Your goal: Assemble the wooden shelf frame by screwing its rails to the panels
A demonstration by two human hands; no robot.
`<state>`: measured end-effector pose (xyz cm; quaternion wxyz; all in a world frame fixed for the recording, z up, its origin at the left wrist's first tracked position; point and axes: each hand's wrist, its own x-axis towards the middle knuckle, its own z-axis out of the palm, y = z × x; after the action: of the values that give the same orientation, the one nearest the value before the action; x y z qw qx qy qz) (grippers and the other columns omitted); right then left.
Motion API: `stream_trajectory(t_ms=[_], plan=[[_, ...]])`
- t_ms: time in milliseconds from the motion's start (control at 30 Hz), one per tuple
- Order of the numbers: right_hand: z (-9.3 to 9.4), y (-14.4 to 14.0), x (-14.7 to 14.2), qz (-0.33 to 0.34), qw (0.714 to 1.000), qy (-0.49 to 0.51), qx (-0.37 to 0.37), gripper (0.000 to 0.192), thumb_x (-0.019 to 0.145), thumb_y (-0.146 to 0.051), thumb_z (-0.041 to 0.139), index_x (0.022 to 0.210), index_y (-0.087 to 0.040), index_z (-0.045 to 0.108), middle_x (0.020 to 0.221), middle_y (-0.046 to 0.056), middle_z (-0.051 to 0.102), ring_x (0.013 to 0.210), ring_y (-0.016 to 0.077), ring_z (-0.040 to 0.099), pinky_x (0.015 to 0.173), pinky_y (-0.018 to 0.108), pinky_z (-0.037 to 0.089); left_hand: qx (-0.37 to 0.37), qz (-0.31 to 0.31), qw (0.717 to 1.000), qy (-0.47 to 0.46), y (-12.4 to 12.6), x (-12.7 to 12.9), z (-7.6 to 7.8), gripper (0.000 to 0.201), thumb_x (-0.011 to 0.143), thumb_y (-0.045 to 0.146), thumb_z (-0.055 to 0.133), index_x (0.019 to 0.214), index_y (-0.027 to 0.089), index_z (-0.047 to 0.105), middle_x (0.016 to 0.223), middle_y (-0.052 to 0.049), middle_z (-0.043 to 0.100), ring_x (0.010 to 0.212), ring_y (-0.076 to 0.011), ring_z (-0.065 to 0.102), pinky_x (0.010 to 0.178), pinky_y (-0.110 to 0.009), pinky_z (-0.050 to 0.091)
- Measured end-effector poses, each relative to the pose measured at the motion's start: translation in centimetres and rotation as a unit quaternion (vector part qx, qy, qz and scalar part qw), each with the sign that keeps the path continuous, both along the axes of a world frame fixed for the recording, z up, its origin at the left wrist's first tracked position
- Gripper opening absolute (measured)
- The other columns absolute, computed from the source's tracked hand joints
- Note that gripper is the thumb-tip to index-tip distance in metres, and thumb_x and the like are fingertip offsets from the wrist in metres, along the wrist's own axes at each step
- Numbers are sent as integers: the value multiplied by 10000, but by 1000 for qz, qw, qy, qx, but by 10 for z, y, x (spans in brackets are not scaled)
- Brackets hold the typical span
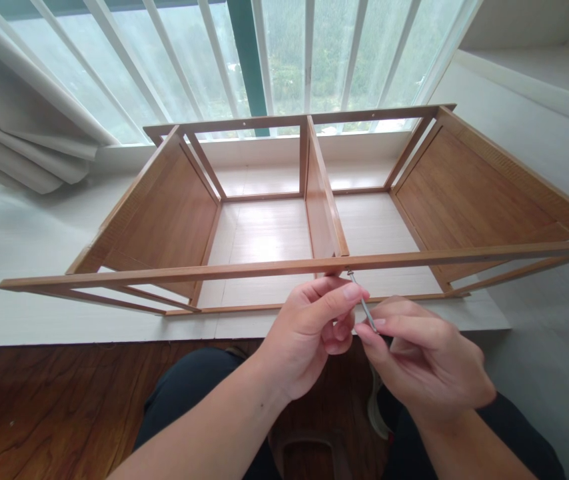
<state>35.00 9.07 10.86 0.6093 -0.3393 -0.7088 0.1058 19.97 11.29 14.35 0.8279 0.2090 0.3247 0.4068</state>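
A slim metal hex key (368,313) slants between my two hands, its upper end at a small screw (350,272) at the front rail (244,270) of a wooden frame. My right hand (422,357) pinches the lower end of the key between thumb and fingers. With thumb and forefinger, my left hand (309,327) closes on the key's upper part, just under the rail. Its other fingers are curled. Behind the screw, the middle panel (325,200) of the frame meets the front rail. Whether the screw is fully seated I cannot tell.
The frame's left panel (164,207) and right panel (489,193) stand upright on a pale ledge (29,267). Behind are window bars (309,60) and a grey curtain (19,107). My knees (189,387) are below the ledge, over a dark wooden floor (64,407).
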Motion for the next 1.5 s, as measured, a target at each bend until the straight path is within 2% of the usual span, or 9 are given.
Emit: stream_trajectory(t_ms=[133,300,633,833,1067,1333,1500], plan=[[-2,-1,2,1,1000,-11,6,358,774,-22,792,1040,-231,675,774,2,754,642,182,723,593,330,638,-4,-4,1000,9,-1,-1,2,258,773,360,875,777,143,736,564,46,433,514,-45,331,452,-167,206],[-5,-3,8,-14,1000,10,-13,447,779,-17,799,1146,-235,665,873,28,774,704,176,726,647,336,642,12,-3,1000,2,-1,-2,3,215,820,340,835,792,138,766,559,49,414,507,-39,312,451,-167,204],[0,-3,3,-24,999,29,-8,387,756,23,799,1045,-207,682,850,25,773,668,167,712,615,311,630,24,-10,1000,-2,0,-1,-1,184,843,339,815,831,156,799,567,45,412,513,-43,318,459,-175,211],[-2,-3,5,-21,999,25,5,459,750,55,779,1107,-216,680,884,28,774,713,176,734,640,320,650,29,-4,999,-11,-1,-1,0,162,842,319,814,834,159,798,569,46,415,507,-40,324,459,-176,199],[-2,-3,7,-26,1000,8,11,408,756,31,784,1060,-219,676,864,31,777,720,193,749,635,336,666,31,-10,999,-7,0,-4,-2,168,864,319,797,851,151,795,573,45,418,515,-42,352,467,-175,212],[1,-2,3,-36,999,4,29,431,757,77,755,1071,-209,683,873,27,762,706,166,724,629,307,639,27,-10,999,-18,0,-1,-2,173,852,322,808,849,149,790,579,45,420,519,-42,357,463,-172,209],[3,-3,4,-32,999,-7,9,384,778,41,767,1042,-220,669,864,18,763,683,150,712,611,294,628,25,-4,1000,-14,1,-1,-2,196,840,339,820,810,152,768,583,44,422,519,-45,352,459,-174,207]])
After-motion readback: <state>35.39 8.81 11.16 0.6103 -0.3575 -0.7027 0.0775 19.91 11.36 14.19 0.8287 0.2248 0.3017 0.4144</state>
